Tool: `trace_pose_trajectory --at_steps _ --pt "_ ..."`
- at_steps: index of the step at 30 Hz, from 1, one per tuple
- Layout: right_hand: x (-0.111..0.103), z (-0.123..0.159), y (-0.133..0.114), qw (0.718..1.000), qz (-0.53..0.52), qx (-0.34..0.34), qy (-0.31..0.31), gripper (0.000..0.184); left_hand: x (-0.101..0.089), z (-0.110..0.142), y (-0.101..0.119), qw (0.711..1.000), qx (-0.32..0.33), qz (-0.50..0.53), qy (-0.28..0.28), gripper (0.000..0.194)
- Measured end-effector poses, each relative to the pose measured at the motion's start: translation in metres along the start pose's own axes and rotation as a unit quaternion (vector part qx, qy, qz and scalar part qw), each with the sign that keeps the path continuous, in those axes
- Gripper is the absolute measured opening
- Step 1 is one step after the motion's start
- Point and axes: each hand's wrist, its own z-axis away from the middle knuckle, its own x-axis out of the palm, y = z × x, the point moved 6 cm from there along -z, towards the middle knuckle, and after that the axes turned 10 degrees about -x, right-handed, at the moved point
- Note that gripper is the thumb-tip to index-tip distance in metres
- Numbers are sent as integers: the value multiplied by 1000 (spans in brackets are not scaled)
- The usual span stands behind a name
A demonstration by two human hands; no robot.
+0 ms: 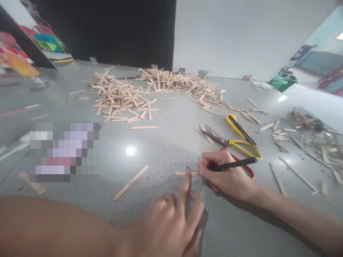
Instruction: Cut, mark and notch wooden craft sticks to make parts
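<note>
My right hand (225,175) is closed around a black pen (233,164), whose tip rests at the right end of a short wooden stick (184,173) lying flat on the grey surface. My left hand (171,223) is low in the middle. Its index finger is stretched out and presses down on that stick, while the other fingers are loosely curled with nothing in them. A longer craft stick (130,182) lies loose to the left of the left hand.
Yellow-handled scissors (230,141) and a yellow utility knife (238,127) lie just beyond my right hand, with a red handle (248,168) under it. Large heaps of wooden sticks (125,94) spread across the back, and stick offcuts (308,139) litter the right side.
</note>
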Motion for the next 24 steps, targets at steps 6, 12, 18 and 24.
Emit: trace_pose_trajectory --at_steps 6,12,18,24 --pt "0 0 2 999 -48 5 5 39 0 1 1 1000 -3 4 3 50" --pt "0 0 0 999 -48 9 10 39 2 0 1 1000 -9 -7 -12 49" --pt "0 0 0 998 -54 13 14 39 2 0 0 1000 -4 6 -1 50" --pt "0 1 2 998 -58 20 17 39 1 0 -2 1000 -7 8 -4 50"
